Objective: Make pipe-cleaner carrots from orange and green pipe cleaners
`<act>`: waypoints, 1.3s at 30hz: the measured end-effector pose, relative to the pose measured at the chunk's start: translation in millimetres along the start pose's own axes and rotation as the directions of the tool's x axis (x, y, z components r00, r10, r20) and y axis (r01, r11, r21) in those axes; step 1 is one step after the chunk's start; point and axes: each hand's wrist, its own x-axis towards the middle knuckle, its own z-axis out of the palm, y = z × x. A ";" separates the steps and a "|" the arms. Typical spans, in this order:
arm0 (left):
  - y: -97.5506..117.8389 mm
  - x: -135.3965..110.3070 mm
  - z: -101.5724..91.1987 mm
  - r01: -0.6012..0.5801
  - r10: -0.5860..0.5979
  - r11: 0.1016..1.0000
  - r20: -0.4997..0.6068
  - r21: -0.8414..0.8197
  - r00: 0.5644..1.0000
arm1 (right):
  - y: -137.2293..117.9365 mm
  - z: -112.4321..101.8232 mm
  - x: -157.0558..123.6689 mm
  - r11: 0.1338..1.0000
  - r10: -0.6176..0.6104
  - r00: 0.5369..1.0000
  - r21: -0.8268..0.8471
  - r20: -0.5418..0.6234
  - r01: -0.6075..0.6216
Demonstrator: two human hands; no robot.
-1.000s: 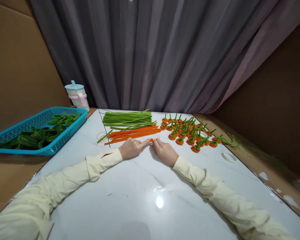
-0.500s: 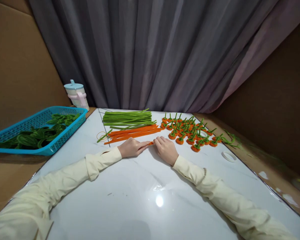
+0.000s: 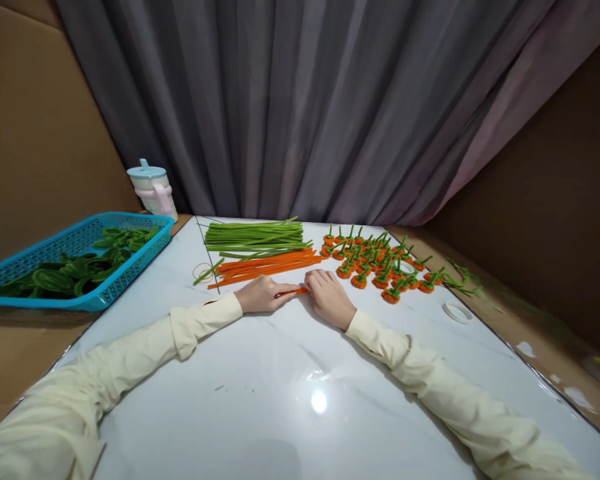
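Observation:
Between my two hands runs a short piece of orange pipe cleaner [image 3: 301,290], mostly covered by fingers. My left hand [image 3: 263,294] pinches its left part between thumb and index finger. My right hand [image 3: 329,297] is closed on its right end, with the fingertips curled down near the table. Just beyond lie a row of loose orange pipe cleaners [image 3: 265,265] and a thick bundle of green pipe cleaners [image 3: 255,236]. To the right of my right hand stand several small orange pieces with green stems [image 3: 359,280], grouped close together.
A blue plastic basket [image 3: 93,300] with green looped leaf shapes [image 3: 63,275] sits at the left, a lidded cup [image 3: 153,191] behind it. A white ring like a tape roll [image 3: 457,313] lies at the right. Grey curtains [image 3: 290,113] hang behind the white table [image 3: 260,427].
My right hand's fingers have shifted slightly left and curled lower over the orange piece. More of the orange shows between the hands. My left hand has barely moved.

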 end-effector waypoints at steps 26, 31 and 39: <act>-5.2 -4.5 -2.8 -0.406 0.390 0.796 0.132 0.449 0.911 | 15.8 7.7 6.7 0.263 0.081 0.925 0.887 0.371 -0.379; -3.4 -2.4 -6.7 -0.492 0.444 0.732 0.216 0.472 0.869 | 26.0 -0.8 9.4 0.113 0.001 0.853 0.848 0.522 -0.518; 4.3 -0.1 -9.8 -0.542 0.503 0.695 0.219 0.473 0.836 | 29.1 -26.4 9.3 0.040 -0.122 0.744 0.753 0.657 -0.657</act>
